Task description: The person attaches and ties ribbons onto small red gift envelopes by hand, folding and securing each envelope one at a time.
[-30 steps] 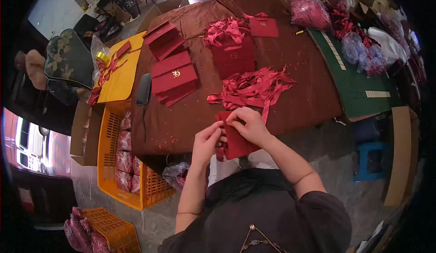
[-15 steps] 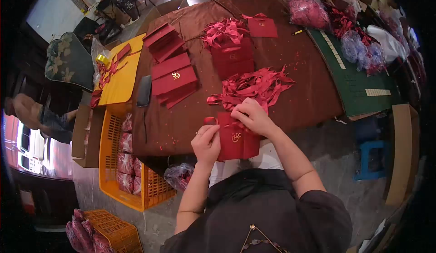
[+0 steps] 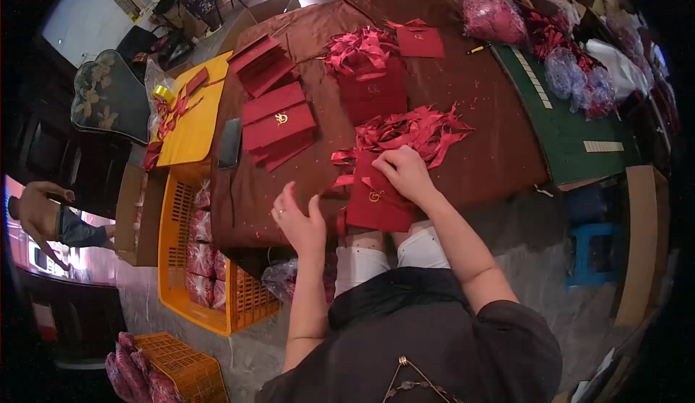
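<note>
Paper bag in deep red with a gold emblem (image 3: 380, 211) is at the near edge of the worktop covered in brown cloth (image 3: 499, 149). The right hand (image 3: 394, 168) holds it near its upper right side, thumb and fingertips drawn together on the paper. The left hand (image 3: 300, 222) is empty and wide, thumb apart from the fingers, off to the left of the bag and near a loose strip of red ribbon (image 3: 342, 181). Just beyond the bag lies a tangled heap of shiny red ribbons (image 3: 416, 131), and behind that sits a larger-looking red bag (image 3: 373, 99) topped with more ribbons. Farther left are a stack of flat red bags (image 3: 279, 117) and, near it, a black rectangular phone (image 3: 229, 142); a yellow plastic crate (image 3: 170, 258) containing clear-wrapped red packets (image 3: 200, 258) stands beside the worktop
</note>
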The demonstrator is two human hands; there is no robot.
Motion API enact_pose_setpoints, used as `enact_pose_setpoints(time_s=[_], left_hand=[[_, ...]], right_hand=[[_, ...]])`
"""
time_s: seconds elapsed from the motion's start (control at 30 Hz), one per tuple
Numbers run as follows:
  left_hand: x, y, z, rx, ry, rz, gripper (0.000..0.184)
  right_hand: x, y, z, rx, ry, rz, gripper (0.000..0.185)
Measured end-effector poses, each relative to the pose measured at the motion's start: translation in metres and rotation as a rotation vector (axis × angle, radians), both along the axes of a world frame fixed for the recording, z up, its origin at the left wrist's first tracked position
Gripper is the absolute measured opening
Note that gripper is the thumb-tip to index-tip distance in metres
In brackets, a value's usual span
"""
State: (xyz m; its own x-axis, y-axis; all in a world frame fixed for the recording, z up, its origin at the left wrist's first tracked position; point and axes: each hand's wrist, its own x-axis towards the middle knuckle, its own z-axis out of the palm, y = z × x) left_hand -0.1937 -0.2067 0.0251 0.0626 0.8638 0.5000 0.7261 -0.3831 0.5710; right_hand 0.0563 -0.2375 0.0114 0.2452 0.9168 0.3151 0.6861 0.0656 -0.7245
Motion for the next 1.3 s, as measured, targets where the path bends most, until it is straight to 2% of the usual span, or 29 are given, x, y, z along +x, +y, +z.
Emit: enact_pose_setpoints(time_s=[0.03,0.07,0.1,0.2,0.23,0.3,0.37,0.4,0.47,0.53,0.63,0.73,0.77,0.8,0.87,0.97,1.07,1.1,1.17,1.23,1.27,1.3], left_hand=[[0.010,-0.014,0.008,-0.002,0.042,-0.071,0.040],[0.015,-0.025,0.005,-0.125,0.067,-0.198,0.038],[0.021,-0.035,0.006,-0.137,0.148,-0.209,0.039],[0.025,-0.036,-0.029,-0.206,0.214,-0.180,0.040],[0.025,-0.037,-0.030,-0.209,0.213,-0.189,0.040],[0.026,-0.040,-0.032,-0.206,0.166,-0.169,0.039],[0.028,-0.042,-0.036,-0.158,0.143,-0.178,0.036],[0.029,-0.042,-0.037,-0.135,0.143,-0.174,0.036],[0.032,-0.044,-0.040,-0.115,0.143,-0.175,0.035],[0.034,-0.046,-0.041,-0.134,0.152,-0.158,0.035],[0.035,-0.047,-0.043,-0.253,0.055,-0.194,0.035],[0.035,-0.049,-0.039,-0.176,0.101,-0.161,0.032],[0.036,-0.049,-0.037,-0.127,0.112,-0.150,0.032],[0.035,-0.047,-0.041,-0.136,0.105,-0.139,0.032],[0.037,-0.048,-0.039,-0.122,0.079,-0.134,0.030],[0.037,-0.046,-0.038,-0.149,0.023,-0.131,0.026],[0.034,-0.044,-0.037,-0.224,0.062,-0.142,0.022],[0.033,-0.044,-0.035,-0.302,0.018,-0.160,0.026],[0.032,-0.045,-0.031,-0.379,-0.026,-0.174,0.030],[0.030,-0.050,-0.027,-0.230,0.100,-0.223,0.041],[0.031,-0.053,-0.025,-0.268,0.184,-0.218,0.049],[0.032,-0.056,-0.025,-0.269,0.184,-0.218,0.049]], right_hand=[[0.000,0.004,-0.007,0.091,0.007,0.010,0.022],[0.000,0.006,-0.014,0.179,0.014,0.023,0.021],[0.003,0.006,-0.011,0.280,-0.051,0.036,0.017],[0.020,-0.006,0.000,0.417,0.015,-0.203,0.015],[0.026,-0.019,0.013,0.332,0.130,-0.309,0.012],[0.042,-0.044,0.022,0.164,0.156,-0.477,0.014],[0.053,-0.066,0.011,-0.052,-0.155,-0.494,0.023],[0.050,-0.073,0.011,-0.183,-0.094,-0.475,0.034],[0.038,-0.082,0.011,-0.401,-0.169,-0.464,0.038],[0.031,-0.082,-0.003,-0.401,-0.135,-0.464,0.034],[0.022,-0.080,-0.010,-0.281,-0.255,-0.417,0.021],[0.021,-0.076,-0.006,-0.185,-0.215,-0.403,0.020],[0.020,-0.076,-0.002,-0.062,-0.149,-0.400,0.015],[0.016,-0.075,0.009,-0.063,-0.152,-0.393,0.015],[0.005,-0.070,0.023,0.223,0.084,-0.345,0.011],[-0.008,-0.061,0.033,0.374,-0.052,-0.106,0.011],[-0.035,-0.055,0.019,0.361,-0.076,0.110,0.019],[-0.042,-0.054,0.014,0.348,-0.102,0.139,0.019],[-0.052,-0.055,-0.002,0.277,-0.034,0.139,0.018],[-0.059,-0.058,-0.015,0.201,0.116,0.115,0.015],[-0.061,-0.059,-0.021,0.200,0.117,0.115,0.015],[-0.063,-0.059,-0.024,0.165,0.148,0.073,0.014]])
